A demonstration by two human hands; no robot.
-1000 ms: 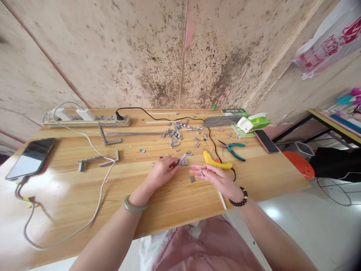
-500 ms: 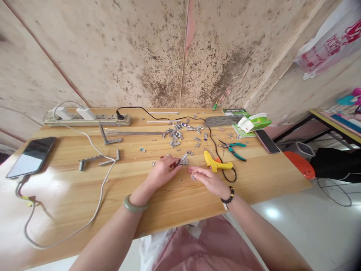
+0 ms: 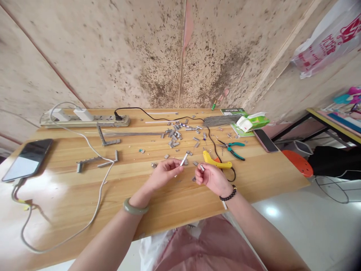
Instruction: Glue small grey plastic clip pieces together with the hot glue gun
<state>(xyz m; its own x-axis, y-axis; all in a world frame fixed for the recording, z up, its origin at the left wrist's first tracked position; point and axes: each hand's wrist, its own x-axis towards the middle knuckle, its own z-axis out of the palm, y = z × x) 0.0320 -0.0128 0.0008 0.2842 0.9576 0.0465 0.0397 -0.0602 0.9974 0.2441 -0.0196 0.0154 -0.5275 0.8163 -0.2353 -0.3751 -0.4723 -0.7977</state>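
Holding a thin pale strip (image 3: 184,159) pinched in my left hand (image 3: 166,172); my right hand (image 3: 213,178) grips a small grey piece (image 3: 202,168). Hands apart, above the desk (image 3: 135,222). Yellow glue gun (image 3: 216,162) just beyond the right hand; teal-handled pliers (image 3: 235,149) farther right. Grey pile (image 3: 174,136) beyond both hands. Power strip (image 3: 104,121) far left, near the wall (image 3: 113,49).

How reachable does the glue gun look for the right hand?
Likely yes: the yellow glue gun lies mostly uncovered just beyond the right hand, though its fingers hold a small grey piece.
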